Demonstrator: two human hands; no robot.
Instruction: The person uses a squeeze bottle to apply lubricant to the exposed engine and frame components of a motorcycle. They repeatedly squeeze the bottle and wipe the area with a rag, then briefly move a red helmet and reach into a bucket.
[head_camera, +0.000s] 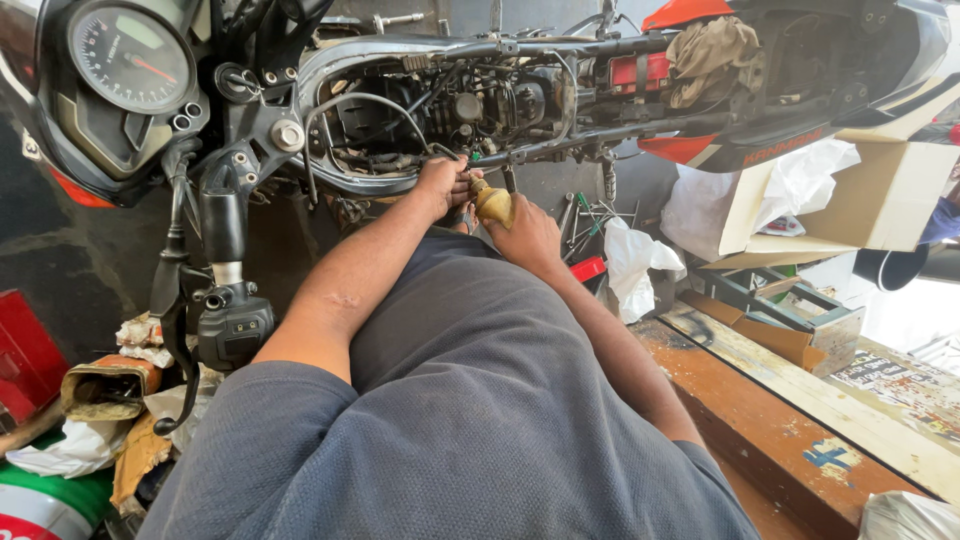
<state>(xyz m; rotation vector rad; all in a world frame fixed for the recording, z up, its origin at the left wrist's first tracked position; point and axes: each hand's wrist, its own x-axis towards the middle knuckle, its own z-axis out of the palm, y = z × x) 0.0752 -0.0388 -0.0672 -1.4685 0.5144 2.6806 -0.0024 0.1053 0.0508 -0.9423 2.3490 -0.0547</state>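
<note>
Daylight, strongest from right edge; lower right and far right blown out, glare on white paper. Upper left and centre engine bay dim, in shadow. Wide-angle bend at edges. Focus sharp overall, no motion blur.

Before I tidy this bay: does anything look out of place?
Yes. A crumpled rag is stuffed into the stripped motorcycle frame, and loose tools lie scattered on the floor beside the right hand.

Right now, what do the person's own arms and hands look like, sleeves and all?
Both arms are bare from above the elbow down. The left hand and right hand wear no gloves, and no rings or watch show. Short sleeves of a grey knit shirt cover the upper arms. The left forearm carries a small scar-like mark.
</note>
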